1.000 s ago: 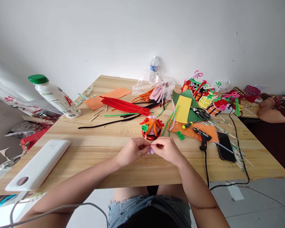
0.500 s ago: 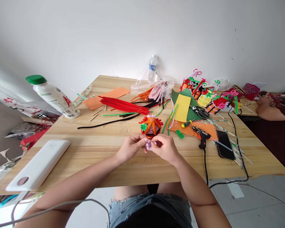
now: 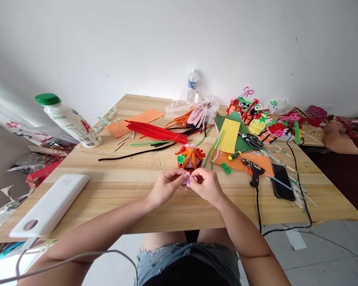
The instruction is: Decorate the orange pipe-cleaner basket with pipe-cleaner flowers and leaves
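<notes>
My left hand and my right hand meet near the table's front edge, both closed. Between their fingertips is a small bent lilac pipe cleaner piece, partly covered by the fingers. Just behind it stands a pipe cleaner basket-like craft in orange, red and black, with a green curl on its left side. Its lower part is hidden by my hands. A coiled green pipe cleaner lies to the right of the craft.
Red pipe cleaners lie behind my hands. To the right are a glue gun with its cord, a phone, scissors and yellow paper. A power bank and a bottle stand left. Another person's arm rests far right.
My fingers have shifted slightly on the lilac piece, which now shows less below them and sits a little higher. The things on the table have stayed in place.
</notes>
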Motion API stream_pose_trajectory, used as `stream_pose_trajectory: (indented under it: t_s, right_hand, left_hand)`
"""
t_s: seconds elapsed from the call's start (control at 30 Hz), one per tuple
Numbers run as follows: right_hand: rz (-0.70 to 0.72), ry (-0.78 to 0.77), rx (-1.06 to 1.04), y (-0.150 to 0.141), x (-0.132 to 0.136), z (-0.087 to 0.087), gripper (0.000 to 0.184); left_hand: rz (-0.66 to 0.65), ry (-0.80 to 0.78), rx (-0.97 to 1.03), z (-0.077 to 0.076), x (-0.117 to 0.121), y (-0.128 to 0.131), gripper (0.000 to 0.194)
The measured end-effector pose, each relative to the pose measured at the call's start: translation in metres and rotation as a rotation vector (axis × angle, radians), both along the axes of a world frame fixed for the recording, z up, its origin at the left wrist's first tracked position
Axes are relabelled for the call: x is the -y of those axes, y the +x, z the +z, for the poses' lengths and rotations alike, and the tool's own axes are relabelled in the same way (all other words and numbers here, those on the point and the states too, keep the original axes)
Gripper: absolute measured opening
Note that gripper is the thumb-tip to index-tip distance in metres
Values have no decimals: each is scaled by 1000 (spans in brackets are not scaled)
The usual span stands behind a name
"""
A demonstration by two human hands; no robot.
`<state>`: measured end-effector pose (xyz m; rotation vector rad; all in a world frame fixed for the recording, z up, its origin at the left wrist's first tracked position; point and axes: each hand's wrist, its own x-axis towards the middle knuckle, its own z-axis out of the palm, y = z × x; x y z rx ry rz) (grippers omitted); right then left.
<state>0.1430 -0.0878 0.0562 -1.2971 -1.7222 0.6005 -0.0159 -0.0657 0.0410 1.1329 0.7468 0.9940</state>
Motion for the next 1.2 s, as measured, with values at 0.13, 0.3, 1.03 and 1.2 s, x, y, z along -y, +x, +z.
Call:
stream_pose_trajectory:
  t_s: [0.13,0.3,1.03,1.2]
  right_hand:
    - [145,-165,-92,9,-3,6,11]
    - [160,-159,-129,14,-4,5,6]
    - [285,-318,-58,19,1,5,24]
    - [286,-325,-48,20,1,5,26]
  left_hand:
    - [-53,19,-12,4,-2,-1,32]
    - [-134,130,-78,7,-4,-6,32]
    - [-173,115,-55,-6,0,-3,28]
    - [-168,112,-44,-8,0,-3,28]
